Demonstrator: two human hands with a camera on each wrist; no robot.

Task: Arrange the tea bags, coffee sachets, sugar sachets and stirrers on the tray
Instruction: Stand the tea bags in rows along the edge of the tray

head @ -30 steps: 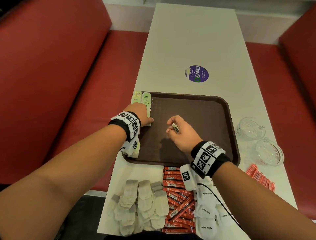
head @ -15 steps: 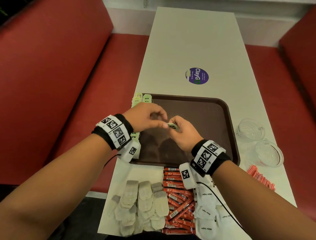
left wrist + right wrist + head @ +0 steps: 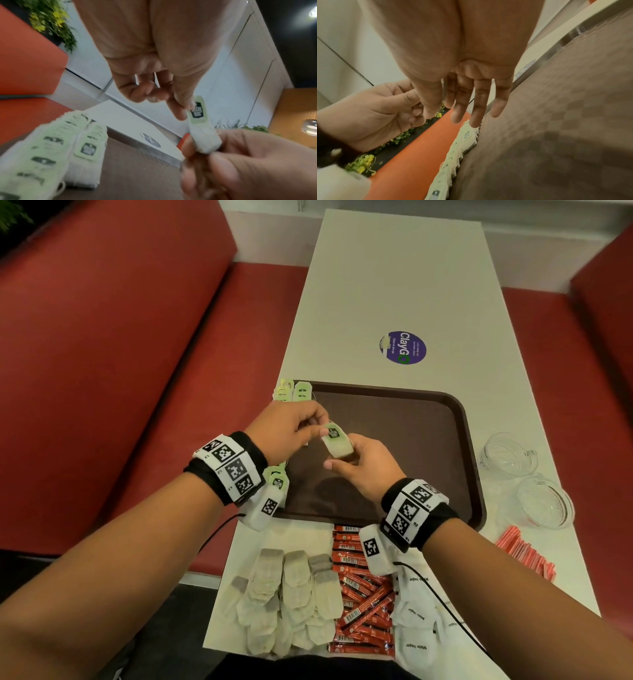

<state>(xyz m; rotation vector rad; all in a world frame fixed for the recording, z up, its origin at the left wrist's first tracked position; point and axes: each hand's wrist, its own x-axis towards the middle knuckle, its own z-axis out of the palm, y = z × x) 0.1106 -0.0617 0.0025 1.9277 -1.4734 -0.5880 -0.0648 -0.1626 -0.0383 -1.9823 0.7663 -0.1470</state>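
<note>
Both hands hover over the brown tray [image 3: 411, 440] and share a small stack of green-tagged tea bags [image 3: 337, 443]. My left hand [image 3: 322, 430] pinches the stack's tag end with thumb and forefinger [image 3: 178, 113]. My right hand [image 3: 342, 456] grips the lower end of the stack [image 3: 204, 135]. A row of matching tea bags [image 3: 301, 392] lies along the tray's left edge, seen close in the wrist views [image 3: 51, 142] [image 3: 464, 138]. In the right wrist view the held stack is hidden behind the thumb.
On the white table in front of the tray lie beige tea bags [image 3: 291, 594], red coffee sachets [image 3: 359, 594] and white sugar sachets [image 3: 418, 618]. Red-wrapped sticks [image 3: 524, 553] and two glass bowls [image 3: 510, 453] [image 3: 544, 501] sit to the right. Red benches flank the table.
My left hand left the tea bag row at the tray's left edge and came across to the right hand. It now pinches the stack that the right hand raised.
</note>
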